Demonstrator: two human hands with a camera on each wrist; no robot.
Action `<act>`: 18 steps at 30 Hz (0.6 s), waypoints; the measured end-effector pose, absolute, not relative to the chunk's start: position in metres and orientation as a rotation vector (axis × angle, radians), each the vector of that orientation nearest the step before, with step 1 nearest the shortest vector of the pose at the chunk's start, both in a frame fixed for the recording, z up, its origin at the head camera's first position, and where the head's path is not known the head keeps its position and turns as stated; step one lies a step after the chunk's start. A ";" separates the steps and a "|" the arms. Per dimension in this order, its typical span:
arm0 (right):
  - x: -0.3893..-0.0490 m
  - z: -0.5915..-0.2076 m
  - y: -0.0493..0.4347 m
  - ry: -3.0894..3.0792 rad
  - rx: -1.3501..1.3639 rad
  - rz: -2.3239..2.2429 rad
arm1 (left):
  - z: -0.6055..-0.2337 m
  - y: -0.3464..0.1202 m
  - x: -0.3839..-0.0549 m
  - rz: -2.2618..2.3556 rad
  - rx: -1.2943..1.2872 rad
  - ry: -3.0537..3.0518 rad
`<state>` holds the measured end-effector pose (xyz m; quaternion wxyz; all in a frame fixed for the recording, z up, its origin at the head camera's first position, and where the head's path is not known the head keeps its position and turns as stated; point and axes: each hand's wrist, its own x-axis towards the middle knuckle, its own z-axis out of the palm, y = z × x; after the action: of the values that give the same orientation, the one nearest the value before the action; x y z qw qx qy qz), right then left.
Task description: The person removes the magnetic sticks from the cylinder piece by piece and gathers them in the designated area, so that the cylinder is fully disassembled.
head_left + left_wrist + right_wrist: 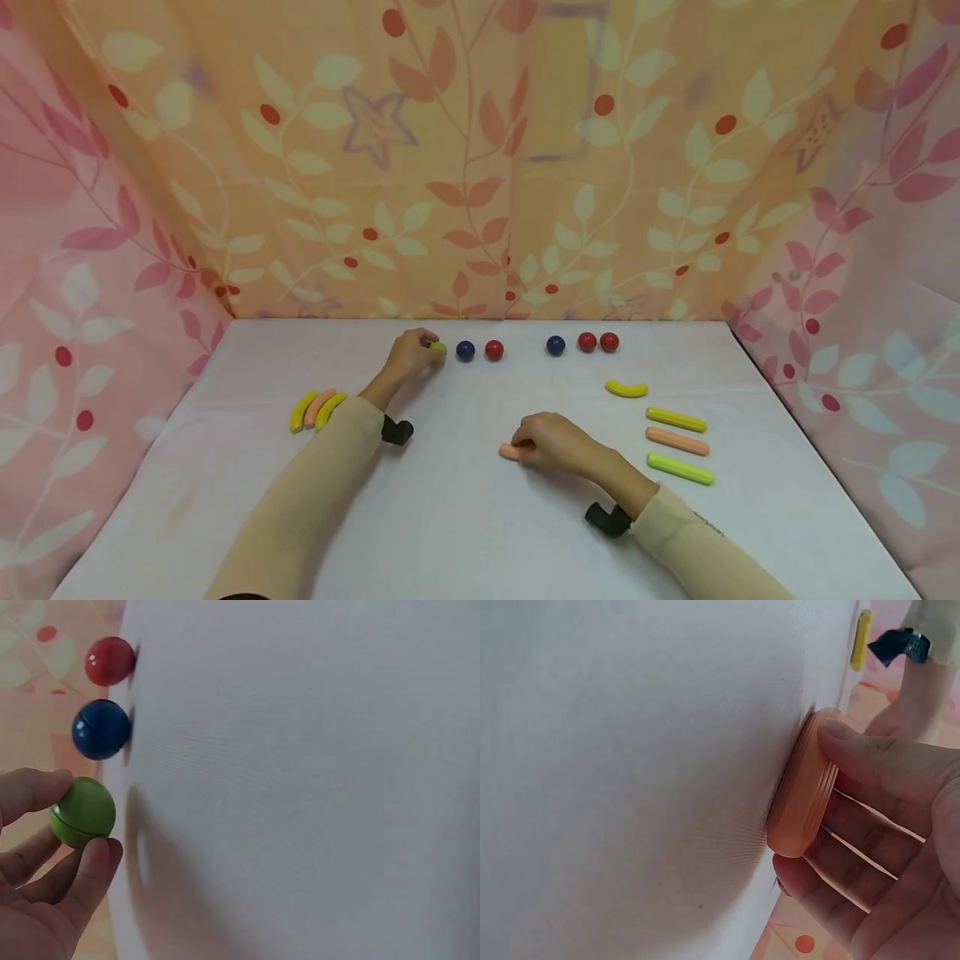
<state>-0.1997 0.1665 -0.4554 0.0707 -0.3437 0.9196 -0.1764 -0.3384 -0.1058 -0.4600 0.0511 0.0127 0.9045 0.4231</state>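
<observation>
At the back of the table my left hand [411, 354] pinches a green ball [84, 813] between thumb and fingertips. A blue ball [466, 351] and a red ball [494, 350] stand in line to its right. Near the middle of the table, my right hand [564, 446] holds a short orange ridged stick [806, 784] with rounded ends, thumb on one side and fingers behind. The stick lies close along the white cloth in the right wrist view. Part of it is hidden by the hand in the head view.
Farther right along the back stand another blue ball [556, 346] and two red balls [598, 342]. A curved yellow piece [626, 389] lies above straight yellow [677, 419], orange [677, 441] and green sticks [680, 469]. Curved yellow and orange pieces [303, 412] lie beside the left forearm.
</observation>
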 end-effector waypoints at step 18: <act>-0.198 -0.454 0.162 2.740 -1.015 -0.533 | -0.469 -0.099 -0.348 1.293 -0.032 2.774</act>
<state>-0.1975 0.1619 -0.4537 0.0856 -0.3404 0.9192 -0.1787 -0.3481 -0.0986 -0.4688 0.0407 -0.0105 0.9056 0.4220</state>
